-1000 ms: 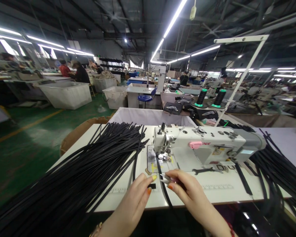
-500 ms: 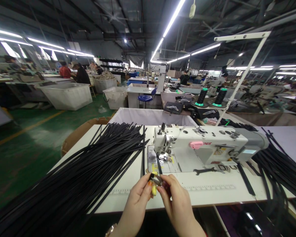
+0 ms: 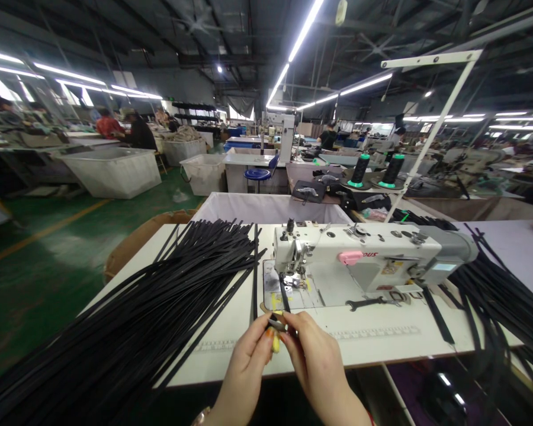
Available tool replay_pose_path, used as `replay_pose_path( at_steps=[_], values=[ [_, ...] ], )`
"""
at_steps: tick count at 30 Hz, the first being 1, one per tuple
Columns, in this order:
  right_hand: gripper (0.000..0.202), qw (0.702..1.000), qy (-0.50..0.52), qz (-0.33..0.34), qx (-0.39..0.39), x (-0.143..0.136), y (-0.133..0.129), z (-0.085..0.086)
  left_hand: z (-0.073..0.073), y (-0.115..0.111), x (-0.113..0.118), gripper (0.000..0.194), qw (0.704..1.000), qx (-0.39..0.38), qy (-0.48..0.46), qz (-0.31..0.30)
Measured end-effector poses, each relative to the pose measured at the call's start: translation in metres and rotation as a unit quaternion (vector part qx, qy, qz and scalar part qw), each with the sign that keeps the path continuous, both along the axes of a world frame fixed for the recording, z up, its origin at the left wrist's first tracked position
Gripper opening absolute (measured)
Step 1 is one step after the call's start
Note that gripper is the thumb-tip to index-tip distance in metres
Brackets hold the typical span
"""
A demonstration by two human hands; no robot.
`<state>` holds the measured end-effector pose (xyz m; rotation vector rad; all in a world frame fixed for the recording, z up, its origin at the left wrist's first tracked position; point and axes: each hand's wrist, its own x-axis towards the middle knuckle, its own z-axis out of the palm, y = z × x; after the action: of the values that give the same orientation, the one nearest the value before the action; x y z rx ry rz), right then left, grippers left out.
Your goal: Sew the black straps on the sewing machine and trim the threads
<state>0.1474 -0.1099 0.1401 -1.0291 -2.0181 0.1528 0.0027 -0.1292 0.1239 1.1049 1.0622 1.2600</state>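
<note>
Head view. Far left on the worktop (image 3: pixel 231 331): a big fan of black straps (image 3: pixel 160 307), loose ends pointing toward the machine. One single strap (image 3: pixel 254 278) lies apart, just beside the fan's right edge.

Centre front: left hand (image 3: pixel 249 367) and right hand (image 3: pixel 313 361) meet at the fingertips, just ahead of the presser foot (image 3: pixel 293 278). Left hand pinches a short black strap end (image 3: pixel 275 323) between thumb and forefinger. Right hand is closed on a small tool, likely thread snips, though it is mostly hidden behind the fingers. A narrow strap (image 3: pixel 284 296) runs from the pinch back under the foot.

Judgement, step in hand: trimming or freeing the strap end at the stitch. To do it well, keep the strap taut between pinch and foot, work close to the seam without nicking the strap edge, and keep fingers off the needle line.

Right: sewing machine (image 3: pixel 364 260) with a spanner (image 3: pixel 368 303) lying before it; more straps (image 3: pixel 501 307) are heaped at the worktop's right end.
</note>
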Motion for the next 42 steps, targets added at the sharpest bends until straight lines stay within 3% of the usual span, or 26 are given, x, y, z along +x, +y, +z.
replay_pose_path(
  at_steps=[4, 9, 17, 27, 42],
  values=[
    [0.026, 1.000, -0.006, 0.004, 0.004, 0.000, 0.000, -0.001, 0.000, 0.003, 0.006, 0.022, 0.996, 0.040, -0.074, 0.014],
    [0.027, 0.998, -0.023, -0.010, 0.051, -0.002, -0.003, -0.002, -0.002, 0.007, 0.016, 0.022, 0.986, 0.054, -0.148, 0.064],
    [0.031, 0.991, -0.040, -0.042, 0.124, -0.005, -0.007, -0.006, -0.005, 0.009, 0.022, 0.027, 0.984, 0.068, -0.140, 0.092],
    [0.034, 0.994, -0.004, -0.013, 0.105, -0.003, -0.011, -0.004, 0.003, 0.004, 0.027, 0.032, 0.965, 0.018, -0.231, 0.126],
    [0.035, 0.990, -0.032, -0.034, 0.130, -0.006, -0.015, -0.005, 0.004, 0.002, 0.028, 0.027, 0.981, 0.071, -0.122, 0.130]
  ],
)
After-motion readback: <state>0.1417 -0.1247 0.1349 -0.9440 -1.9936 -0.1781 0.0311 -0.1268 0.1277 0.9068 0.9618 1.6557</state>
